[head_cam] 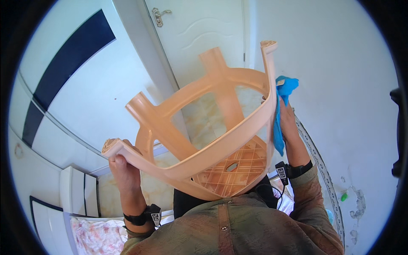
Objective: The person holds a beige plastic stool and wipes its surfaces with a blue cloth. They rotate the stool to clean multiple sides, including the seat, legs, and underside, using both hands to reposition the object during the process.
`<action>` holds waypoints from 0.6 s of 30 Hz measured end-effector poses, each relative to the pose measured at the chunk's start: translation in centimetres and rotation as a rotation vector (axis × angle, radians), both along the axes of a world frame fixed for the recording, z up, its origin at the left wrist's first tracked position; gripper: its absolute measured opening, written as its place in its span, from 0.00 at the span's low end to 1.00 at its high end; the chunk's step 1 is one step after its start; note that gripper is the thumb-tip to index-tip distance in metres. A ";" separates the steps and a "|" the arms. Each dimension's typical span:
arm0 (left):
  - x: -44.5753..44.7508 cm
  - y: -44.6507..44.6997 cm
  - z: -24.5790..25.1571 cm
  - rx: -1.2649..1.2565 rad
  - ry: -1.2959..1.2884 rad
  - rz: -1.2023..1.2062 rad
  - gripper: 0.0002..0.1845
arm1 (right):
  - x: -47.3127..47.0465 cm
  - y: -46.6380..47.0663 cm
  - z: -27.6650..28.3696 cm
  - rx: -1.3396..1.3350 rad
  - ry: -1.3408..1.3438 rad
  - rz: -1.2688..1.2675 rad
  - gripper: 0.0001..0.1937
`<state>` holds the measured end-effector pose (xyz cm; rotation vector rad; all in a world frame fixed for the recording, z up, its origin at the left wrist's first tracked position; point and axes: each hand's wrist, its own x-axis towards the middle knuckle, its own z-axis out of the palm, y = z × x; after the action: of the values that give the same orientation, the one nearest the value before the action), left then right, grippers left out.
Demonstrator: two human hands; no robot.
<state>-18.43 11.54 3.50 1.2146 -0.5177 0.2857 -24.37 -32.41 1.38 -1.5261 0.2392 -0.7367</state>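
Note:
An orange plastic stool (pixel 220 143) is held up in front of my body, its legs pointing away from me and the ribbed underside of its seat (pixel 234 169) showing near my shirt. My left hand (pixel 122 165) grips the end of one leg at the lower left. At the right side of the stool, my right hand (pixel 287 118) holds a blue cloth (pixel 278 127) against the outer face of another leg; most of its fingers are hidden behind the cloth and the stool.
Ahead stands a white door (pixel 197 28) with a metal handle (pixel 159 16). White wardrobe panels (pixel 105 83) rise at the left, with a small white cabinet (pixel 75 191) below them. A white wall (pixel 334 79) is close on the right. Floral fabric (pixel 98 234) lies at the lower left.

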 end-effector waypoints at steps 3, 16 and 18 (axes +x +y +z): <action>-1.0 -1.0 0.6 0.025 -0.051 0.095 0.30 | -0.1 1.1 2.2 -0.244 0.024 -0.144 0.24; -4.6 -6.5 3.1 0.218 -0.014 0.087 0.36 | -5.1 11.4 2.7 -0.594 -0.095 0.192 0.30; -5.0 -7.2 3.3 0.195 -0.003 0.104 0.37 | -6.0 13.1 1.6 -0.601 -0.138 0.372 0.31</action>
<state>-23.45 4.36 6.75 1.4330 -0.4945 0.3315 -30.38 -19.27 2.96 -1.9995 -0.3993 -0.6370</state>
